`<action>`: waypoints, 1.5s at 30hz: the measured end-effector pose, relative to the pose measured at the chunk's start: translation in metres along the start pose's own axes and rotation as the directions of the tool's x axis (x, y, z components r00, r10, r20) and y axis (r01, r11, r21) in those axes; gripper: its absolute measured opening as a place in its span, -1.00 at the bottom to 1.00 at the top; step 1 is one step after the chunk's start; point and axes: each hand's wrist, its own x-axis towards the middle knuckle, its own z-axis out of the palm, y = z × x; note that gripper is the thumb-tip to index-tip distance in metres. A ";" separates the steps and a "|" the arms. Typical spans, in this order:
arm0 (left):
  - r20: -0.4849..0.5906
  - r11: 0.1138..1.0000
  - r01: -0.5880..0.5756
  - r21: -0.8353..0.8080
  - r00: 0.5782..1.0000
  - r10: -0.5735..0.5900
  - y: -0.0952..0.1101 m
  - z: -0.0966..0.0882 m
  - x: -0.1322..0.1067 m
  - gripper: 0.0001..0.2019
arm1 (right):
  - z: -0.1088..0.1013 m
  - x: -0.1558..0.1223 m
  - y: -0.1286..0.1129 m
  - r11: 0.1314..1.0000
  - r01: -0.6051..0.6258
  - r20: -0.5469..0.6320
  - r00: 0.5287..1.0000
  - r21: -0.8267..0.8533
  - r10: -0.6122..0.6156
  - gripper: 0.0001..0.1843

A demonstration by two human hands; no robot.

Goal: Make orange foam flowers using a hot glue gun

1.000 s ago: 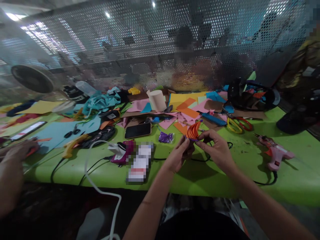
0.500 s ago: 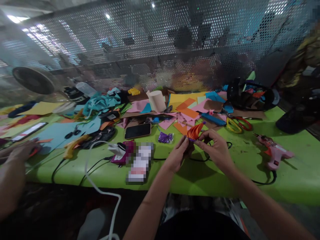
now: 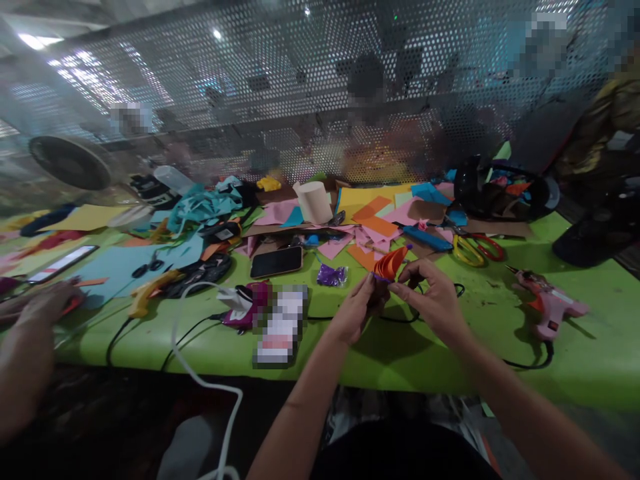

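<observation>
An orange folded-paper piece [image 3: 391,264] with curved, layered strips and purple bits at its lower edge and upper tip is held up over the green table [image 3: 320,357]. My left hand [image 3: 357,308] is closed on it from below left, fingers pinching its base. At the right side of the base, my right hand [image 3: 433,293] has thumb and forefinger pinched together; whether they grip the paper itself I cannot make out. A small packet of purple material [image 3: 331,275] lies left of the hands.
A pink glue gun [image 3: 553,303] lies to the right, near scissors [image 3: 470,249]. Leftward are a dark phone [image 3: 277,261], a blurred-screen phone [image 3: 281,327], a yellow glue gun [image 3: 150,293] and a white cable [image 3: 200,380]. A co-worker's hand [image 3: 43,303] rests far left. Paper scraps spread behind.
Both hands and the orange paper piece stay in almost the same place. The view has shifted very slightly.
</observation>
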 end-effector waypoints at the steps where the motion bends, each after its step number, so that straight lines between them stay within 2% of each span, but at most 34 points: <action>1: 0.012 1.000 -0.009 0.002 1.000 0.009 0.000 0.000 0.000 -0.50 | 0.000 0.000 0.000 0.999 0.019 0.000 1.000 -0.029 -0.019 -0.80; 5: 0.034 0.999 -0.021 0.026 0.999 0.020 -0.002 -0.002 0.001 -0.53 | 0.001 0.000 0.000 0.993 0.067 0.001 0.998 -0.101 -0.067 -0.80; 9: 0.079 0.998 -0.018 0.058 0.997 0.013 -0.003 -0.005 0.002 -0.47 | 0.001 0.001 0.002 0.996 0.037 -0.009 0.999 -0.084 -0.038 -0.82; 13: 0.117 0.998 -0.028 0.053 0.993 0.021 -0.002 -0.005 0.002 -0.50 | 0.001 0.002 0.003 0.996 0.030 -0.005 1.000 -0.079 -0.031 -0.83; 20: 0.043 0.995 -0.010 0.103 0.999 0.006 -0.005 -0.007 0.003 -0.44 | 0.001 0.002 0.001 0.998 0.009 0.008 1.000 -0.055 -0.009 -0.82; 24: 0.037 0.995 -0.012 0.104 0.999 0.008 -0.004 -0.006 0.002 -0.43 | 0.000 0.002 0.000 0.999 -0.015 0.003 1.000 -0.046 0.015 -0.81; 27: 0.071 0.998 0.018 0.052 0.997 -0.022 0.000 -0.003 0.002 -0.47 | -0.001 0.002 -0.002 0.999 -0.049 0.009 0.999 0.001 0.049 -0.79; 30: 0.156 0.998 0.067 0.005 0.985 -0.067 0.005 -0.002 0.001 -0.45 | -0.002 0.002 -0.002 0.998 -0.060 0.008 0.998 0.001 0.060 -0.79; 35: 0.310 0.997 0.045 0.064 0.949 -0.063 0.004 -0.004 0.002 -0.39 | 0.000 0.001 0.000 0.999 -0.022 0.014 1.000 -0.048 0.023 -0.82; 40: 0.304 0.997 0.000 0.081 0.952 -0.025 -0.001 -0.009 0.003 -0.48 | 0.001 0.002 0.001 0.999 -0.039 -0.007 0.999 0.007 0.039 -0.81; 45: 0.295 0.995 0.009 0.103 0.955 -0.039 0.001 -0.007 0.000 -0.49 | 0.002 0.003 0.000 0.996 -0.075 -0.012 0.997 0.045 0.076 -0.77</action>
